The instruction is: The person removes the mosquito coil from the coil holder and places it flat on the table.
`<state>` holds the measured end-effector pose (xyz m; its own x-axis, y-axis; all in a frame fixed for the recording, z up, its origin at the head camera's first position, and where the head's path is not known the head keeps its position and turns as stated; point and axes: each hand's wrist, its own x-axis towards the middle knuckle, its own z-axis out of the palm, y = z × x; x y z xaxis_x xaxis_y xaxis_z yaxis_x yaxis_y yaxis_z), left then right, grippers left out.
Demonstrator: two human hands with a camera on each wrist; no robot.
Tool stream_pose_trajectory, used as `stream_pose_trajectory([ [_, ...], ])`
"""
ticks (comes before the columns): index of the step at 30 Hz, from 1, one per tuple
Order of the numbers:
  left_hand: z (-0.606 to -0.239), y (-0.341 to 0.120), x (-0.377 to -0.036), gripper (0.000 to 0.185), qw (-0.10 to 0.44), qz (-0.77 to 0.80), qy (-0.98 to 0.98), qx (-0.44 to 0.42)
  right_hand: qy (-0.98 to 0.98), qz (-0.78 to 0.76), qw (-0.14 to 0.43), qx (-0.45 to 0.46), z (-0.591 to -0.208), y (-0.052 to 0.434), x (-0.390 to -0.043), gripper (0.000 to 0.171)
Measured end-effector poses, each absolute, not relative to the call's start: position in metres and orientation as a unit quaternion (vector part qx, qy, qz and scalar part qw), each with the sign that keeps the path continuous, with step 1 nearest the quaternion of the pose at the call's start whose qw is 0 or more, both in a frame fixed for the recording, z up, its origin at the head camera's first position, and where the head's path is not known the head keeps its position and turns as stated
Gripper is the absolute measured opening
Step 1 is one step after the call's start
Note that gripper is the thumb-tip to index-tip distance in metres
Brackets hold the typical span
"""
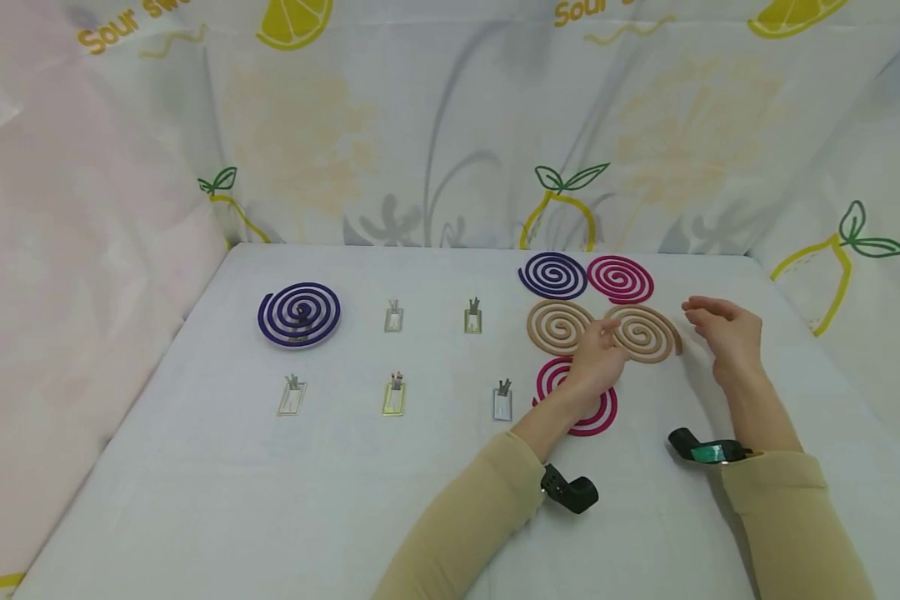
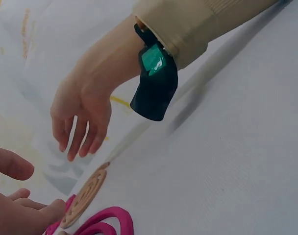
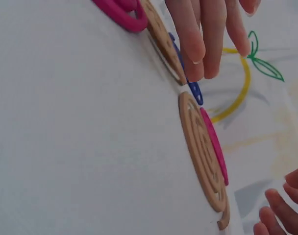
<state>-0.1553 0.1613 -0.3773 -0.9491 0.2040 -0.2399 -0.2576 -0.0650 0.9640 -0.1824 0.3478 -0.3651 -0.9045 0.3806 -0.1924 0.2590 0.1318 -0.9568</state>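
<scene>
My left hand (image 1: pixel 598 360), fingers extended and holding nothing, is over the inner edges of two tan mosquito coils, the left one (image 1: pixel 551 327) and the right one (image 1: pixel 645 335). Partly hidden under its wrist lies a magenta coil (image 1: pixel 598 421). To the right of the tan coils is my right hand (image 1: pixel 731 333), raised off the table with its fingers loosely bent and nothing between them. In the left wrist view, the right hand (image 2: pixel 85 117) hangs above a tan coil (image 2: pixel 87 196). Behind the tan pair are a dark purple coil (image 1: pixel 553 276) and a magenta coil (image 1: pixel 621 279).
Another dark purple coil (image 1: pixel 300 315) sits on a small metal stand at the left. Several small metal coil stands, such as a silver one (image 1: pixel 502 405) and a gold-toned one (image 1: pixel 393 398), are spread over the white table (image 1: pixel 270 500). A lemon-print curtain (image 1: pixel 450 125) hangs behind.
</scene>
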Motion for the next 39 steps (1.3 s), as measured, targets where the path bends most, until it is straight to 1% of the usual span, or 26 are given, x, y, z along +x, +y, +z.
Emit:
stream_pose_trajectory([
  [1, -0.375, 0.159, -0.153, 0.048, 0.161, 0.724, 0.671, -0.013, -0.732, 0.643, 0.062, -0.217, -0.362, 0.347, -0.182, 0.016],
  [3, -0.370, 0.154, -0.150, 0.048, 0.165, 0.707, 0.687, 0.010, -0.706, 0.671, 0.081, -0.209, -0.356, 0.344, -0.180, 0.012],
  [7, -0.359, 0.135, -0.146, 0.049, 0.153, 0.669, 0.724, 0.070, -0.686, 0.701, 0.093, -0.170, -0.346, 0.333, -0.176, 0.013],
  [9, -0.355, 0.122, -0.144, 0.050, 0.148, 0.650, 0.738, 0.099, -0.686, 0.706, 0.090, -0.150, -0.341, 0.326, -0.174, 0.013],
  [13, -0.351, 0.095, -0.138, 0.052, 0.146, 0.637, 0.742, 0.151, -0.690, 0.709, 0.093, -0.110, -0.335, 0.312, -0.170, 0.018],
  [17, -0.350, 0.070, -0.132, 0.048, 0.122, 0.647, 0.730, 0.186, -0.692, 0.713, 0.093, -0.068, -0.333, 0.298, -0.165, 0.021],
  [25, -0.348, 0.015, -0.125, 0.042, 0.072, 0.667, 0.719, 0.183, -0.704, 0.706, 0.074, -0.013, -0.330, 0.266, -0.155, 0.017],
  [32, -0.343, -0.042, -0.121, 0.040, 0.014, 0.671, 0.725, 0.155, -0.725, 0.685, 0.061, 0.023, -0.327, 0.239, -0.147, 0.027],
  [35, -0.343, -0.066, -0.121, 0.041, 0.007, 0.666, 0.734, 0.132, -0.742, 0.669, 0.045, 0.018, -0.328, 0.228, -0.143, 0.031],
  [39, -0.347, -0.096, -0.120, 0.041, 0.004, 0.651, 0.750, 0.115, -0.739, 0.671, 0.045, 0.025, -0.331, 0.215, -0.139, 0.032],
])
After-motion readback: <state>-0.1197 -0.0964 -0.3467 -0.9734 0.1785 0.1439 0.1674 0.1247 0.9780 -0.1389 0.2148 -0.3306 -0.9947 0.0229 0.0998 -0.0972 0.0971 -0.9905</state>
